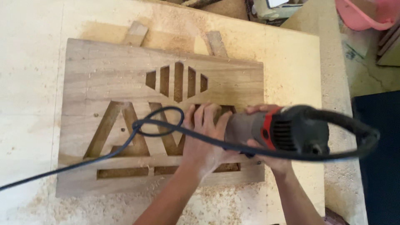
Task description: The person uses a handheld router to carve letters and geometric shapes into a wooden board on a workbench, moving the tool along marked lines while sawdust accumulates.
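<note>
Power router (275,133), grey and black with a red band, standing on the right part of the wooden sign board (104,58), over the cut-out shapes. Left hand (206,133) flat on top of the front of the tool, fingers (200,114) spread and pointing away, wrist bent down. Right hand (271,160) wrapped round the body from below and from the right, fingers curled tight on it, thumb side peeking over the top edge. Both forearms coming up from the bottom of the view.

Black power cord (158,127) looping once over the board, then running off to the lower left; another stretch sweeping round the tool's back end on the right.

Board brown, smooth, with a slotted diamond shape (178,81) near the top, big slanted letter cuts (125,133) and long slots at the bottom. Board edges well inside the pale plywood worktop (33,83). Lots of room to the left and above. Sawdust (216,204) scattered thick along the near edge. Two small wood strips (135,33) poking out from under the far edge. Pink plastic tub (366,14) far off at the top right.
</note>
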Tool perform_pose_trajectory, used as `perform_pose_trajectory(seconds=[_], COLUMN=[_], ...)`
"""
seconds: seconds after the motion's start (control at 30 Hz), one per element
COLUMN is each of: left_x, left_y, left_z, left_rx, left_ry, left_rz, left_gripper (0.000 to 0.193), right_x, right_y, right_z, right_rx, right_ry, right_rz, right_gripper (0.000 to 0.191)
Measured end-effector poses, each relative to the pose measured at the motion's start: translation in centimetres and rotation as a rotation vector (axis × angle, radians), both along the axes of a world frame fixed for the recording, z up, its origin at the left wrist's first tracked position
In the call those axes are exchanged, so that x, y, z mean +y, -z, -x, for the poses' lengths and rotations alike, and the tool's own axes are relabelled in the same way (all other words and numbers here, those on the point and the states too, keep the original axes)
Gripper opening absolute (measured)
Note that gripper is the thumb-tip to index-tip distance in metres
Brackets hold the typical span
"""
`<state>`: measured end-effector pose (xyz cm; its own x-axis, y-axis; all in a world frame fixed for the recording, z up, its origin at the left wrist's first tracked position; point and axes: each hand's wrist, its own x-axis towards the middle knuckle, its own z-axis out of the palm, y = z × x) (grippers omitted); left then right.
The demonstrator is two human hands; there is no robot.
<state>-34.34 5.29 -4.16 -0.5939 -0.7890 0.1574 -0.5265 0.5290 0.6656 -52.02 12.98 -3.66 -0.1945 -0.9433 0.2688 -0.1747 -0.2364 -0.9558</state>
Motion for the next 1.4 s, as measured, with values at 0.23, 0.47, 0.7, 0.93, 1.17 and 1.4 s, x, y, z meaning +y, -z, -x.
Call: perform_pose_trajectory(seconds=[0.23, 0.47, 0.7, 0.93, 1.17, 1.4], left_x=[-0.1, 0.0, -0.1, -0.6, 2.1, 3.0], left_y=[-0.4, 0.3, -1.2, -8.2, -17.4, -15.4], left_z=[-0.3, -0.3, -0.7, -1.4, 2.8, 5.5], left_rx=[0.016, -0.003, -0.002, 0.264, 0.301, 0.242], left_ry=[-0.001, 0.015, 0.016, 0.171, 0.382, 0.515], left_rz=[-0.028, -0.034, 0.011, -0.198, -0.024, -0.225], left_gripper=[0.092, 0.095, 0.096, 0.080, 0.121, 0.108], right_x=[-1.0, -0.9, -0.9, 2.2, 5.5, 11.2], right_y=[-0.2, -0.3, -2.4, -8.1, -11.7, -11.4], right_z=[0.4, 0.4, -0.2, -0.4, -4.7, -6.7], right_rx=[-0.025, 0.039, 0.057, 0.050, 0.040, -0.238], right_ry=[-0.040, -0.003, -0.028, 0.061, 0.304, 0.495], right_rz=[0.034, 0.023, 0.048, 0.025, 0.030, -0.215], right_gripper=[0.067, 0.058, 0.063, 0.062, 0.058, 0.056])
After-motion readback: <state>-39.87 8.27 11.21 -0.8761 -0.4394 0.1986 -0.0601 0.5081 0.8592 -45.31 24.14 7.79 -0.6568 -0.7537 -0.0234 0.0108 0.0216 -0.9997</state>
